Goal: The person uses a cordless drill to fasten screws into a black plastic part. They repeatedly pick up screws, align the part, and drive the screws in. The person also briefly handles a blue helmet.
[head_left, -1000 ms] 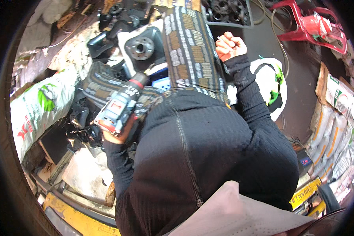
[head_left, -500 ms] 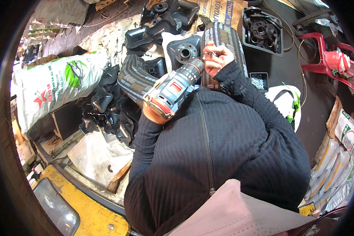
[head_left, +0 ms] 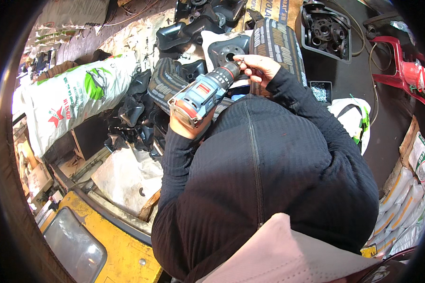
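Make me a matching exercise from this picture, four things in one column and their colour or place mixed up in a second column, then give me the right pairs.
Things:
1. cordless drill
2. plastic chair
3. printed sack
4. small tray of screws

Descriptions:
A. red, at the far right
B. white with green and red print, at the left
C. held in the left hand, right hand at its tip
D. on the dark floor beside the ribbed black part

Pairs: 1-C, 2-A, 3-B, 4-D
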### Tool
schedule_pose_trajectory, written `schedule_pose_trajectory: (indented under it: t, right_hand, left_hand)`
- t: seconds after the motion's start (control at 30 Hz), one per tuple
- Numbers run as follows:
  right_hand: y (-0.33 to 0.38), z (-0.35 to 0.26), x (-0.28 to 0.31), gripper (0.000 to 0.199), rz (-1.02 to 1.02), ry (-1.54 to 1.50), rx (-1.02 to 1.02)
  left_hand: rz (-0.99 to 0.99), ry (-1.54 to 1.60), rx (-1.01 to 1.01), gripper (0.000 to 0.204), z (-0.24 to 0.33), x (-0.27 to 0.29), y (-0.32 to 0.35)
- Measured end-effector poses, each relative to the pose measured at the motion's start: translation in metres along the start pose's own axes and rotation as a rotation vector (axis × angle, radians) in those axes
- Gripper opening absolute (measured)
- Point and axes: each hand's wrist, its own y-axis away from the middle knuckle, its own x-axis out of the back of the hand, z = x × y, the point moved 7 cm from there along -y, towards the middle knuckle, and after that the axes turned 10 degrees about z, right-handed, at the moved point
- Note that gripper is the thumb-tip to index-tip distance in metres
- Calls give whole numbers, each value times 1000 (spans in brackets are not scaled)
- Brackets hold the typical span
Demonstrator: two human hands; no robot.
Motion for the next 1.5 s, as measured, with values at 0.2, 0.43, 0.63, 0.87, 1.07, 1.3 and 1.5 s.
schedule_pose_trajectory:
  t: [0.2,0.43,0.63,0.87,1.07,1.3,1.5]
  right_hand:
    - [-3,16,12,38,33,-48,-127]
    - [-16,28,14,36,43,-37,-140]
    - [-28,36,20,32,144,-73,-151]
    - [-31,35,13,34,213,-183,-157]
    - [-38,53,5,30,191,-440,-289]
    - [-41,66,-5,28,97,-559,-300]
    - [-44,82,0,26,193,-655,-401]
  left_hand:
    - [31,-2,2,23,-9,-2,7]
    - [-101,31,162,29,-28,-17,27]
    - [-80,97,249,30,-37,-20,34]
    - [-86,30,210,32,-36,-21,41]
    - [-36,-26,151,33,-36,-20,41]
    - [-104,-1,224,37,-42,-29,45]
    - [-84,-76,262,48,-48,-39,53]
